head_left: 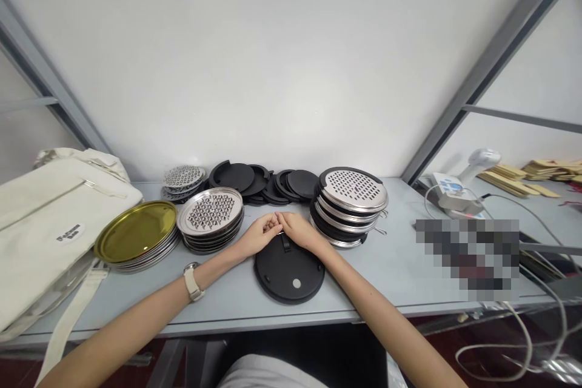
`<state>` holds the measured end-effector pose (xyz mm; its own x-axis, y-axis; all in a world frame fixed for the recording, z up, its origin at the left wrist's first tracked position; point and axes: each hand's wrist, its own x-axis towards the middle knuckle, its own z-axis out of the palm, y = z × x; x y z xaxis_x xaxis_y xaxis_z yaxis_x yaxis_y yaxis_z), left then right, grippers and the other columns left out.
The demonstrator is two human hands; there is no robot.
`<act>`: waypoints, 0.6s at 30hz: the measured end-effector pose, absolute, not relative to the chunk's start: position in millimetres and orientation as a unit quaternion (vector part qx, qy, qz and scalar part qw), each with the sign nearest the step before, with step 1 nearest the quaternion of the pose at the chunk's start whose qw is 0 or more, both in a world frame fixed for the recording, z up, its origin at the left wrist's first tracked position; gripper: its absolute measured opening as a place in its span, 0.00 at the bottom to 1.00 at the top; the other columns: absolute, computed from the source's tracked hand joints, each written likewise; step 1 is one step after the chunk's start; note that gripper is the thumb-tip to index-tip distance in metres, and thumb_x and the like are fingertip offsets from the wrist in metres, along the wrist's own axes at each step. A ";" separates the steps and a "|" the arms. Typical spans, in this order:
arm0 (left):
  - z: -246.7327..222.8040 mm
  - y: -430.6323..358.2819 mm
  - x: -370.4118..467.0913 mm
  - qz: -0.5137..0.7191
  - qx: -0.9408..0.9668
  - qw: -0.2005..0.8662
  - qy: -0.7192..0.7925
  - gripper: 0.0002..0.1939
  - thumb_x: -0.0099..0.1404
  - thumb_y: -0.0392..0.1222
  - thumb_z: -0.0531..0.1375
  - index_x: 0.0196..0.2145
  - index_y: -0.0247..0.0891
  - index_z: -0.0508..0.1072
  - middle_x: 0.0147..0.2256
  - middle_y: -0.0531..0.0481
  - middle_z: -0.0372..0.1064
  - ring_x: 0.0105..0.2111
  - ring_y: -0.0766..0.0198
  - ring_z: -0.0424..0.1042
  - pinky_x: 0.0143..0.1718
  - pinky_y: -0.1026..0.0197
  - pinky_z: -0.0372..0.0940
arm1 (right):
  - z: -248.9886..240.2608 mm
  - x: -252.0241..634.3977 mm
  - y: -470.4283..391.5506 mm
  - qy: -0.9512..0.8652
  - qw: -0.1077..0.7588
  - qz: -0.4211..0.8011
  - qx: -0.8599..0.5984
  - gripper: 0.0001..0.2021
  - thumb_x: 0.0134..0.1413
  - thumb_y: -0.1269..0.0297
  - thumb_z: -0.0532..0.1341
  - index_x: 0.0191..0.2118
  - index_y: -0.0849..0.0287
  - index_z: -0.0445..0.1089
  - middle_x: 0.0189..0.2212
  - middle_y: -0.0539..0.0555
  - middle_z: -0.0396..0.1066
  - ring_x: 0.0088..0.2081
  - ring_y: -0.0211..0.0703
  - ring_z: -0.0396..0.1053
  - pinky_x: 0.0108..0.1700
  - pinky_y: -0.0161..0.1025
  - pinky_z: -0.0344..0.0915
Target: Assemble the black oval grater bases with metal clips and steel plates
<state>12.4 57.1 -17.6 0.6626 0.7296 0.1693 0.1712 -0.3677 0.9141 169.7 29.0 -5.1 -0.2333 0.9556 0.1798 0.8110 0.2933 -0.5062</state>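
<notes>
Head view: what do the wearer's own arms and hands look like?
Left hand: ungloved, with a cream-strapped watch at the wrist, silvery metal at its edge. Right hand: ungloved, nothing visible worn at the wrist. No sleeves show on either side.

Far left of grip: cream bag (27, 194); lies on the grey table (386, 291), bears a lettered label (70, 233), trails a pale strap (70, 312) past the front edge. Far right of grip, slightly beyond: white box (450, 197), with white rounded device (484, 157) just above. Farther right: pale flat strips (545, 168); lie in loose piles. Right of and below grip: white cable (528, 342); hangs in a loop. Beyond grip: plain white wall (273, 60).
</notes>
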 end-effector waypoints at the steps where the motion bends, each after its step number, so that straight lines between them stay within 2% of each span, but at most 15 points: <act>1: -17.8 56.9 12.4 0.292 0.774 0.481 0.292 0.16 0.63 0.52 0.55 0.28 0.36 0.60 0.26 0.56 0.56 0.26 0.69 0.56 0.29 0.65 0.54 | -5.1 169.7 29.0 -0.770 0.235 0.155 -0.573 0.22 0.68 0.62 0.43 0.32 0.64 0.71 0.30 0.59 0.74 0.32 0.41 0.68 0.36 0.34 0.56; 8: -20.6 56.9 13.4 0.312 0.772 0.469 0.294 0.16 0.63 0.53 0.55 0.28 0.36 0.62 0.26 0.55 0.58 0.27 0.68 0.58 0.29 0.65 0.55 | -6.2 170.2 30.1 -0.766 0.254 0.148 -0.572 0.23 0.68 0.60 0.43 0.30 0.63 0.70 0.26 0.57 0.73 0.27 0.39 0.65 0.33 0.34 0.54; 18: -22.5 59.9 12.1 0.296 0.760 0.495 0.300 0.18 0.61 0.54 0.57 0.28 0.36 0.62 0.25 0.55 0.58 0.26 0.69 0.58 0.29 0.65 0.54 | -2.9 170.0 27.3 -0.763 0.271 0.160 -0.565 0.28 0.68 0.53 0.40 0.26 0.61 0.67 0.24 0.55 0.71 0.27 0.39 0.65 0.32 0.34 0.53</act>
<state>12.1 59.9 -22.5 0.6455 0.7483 0.1529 0.1628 -0.3304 0.9297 170.0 27.3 -2.9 -0.2149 0.9486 0.2324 0.7758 0.3104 -0.5494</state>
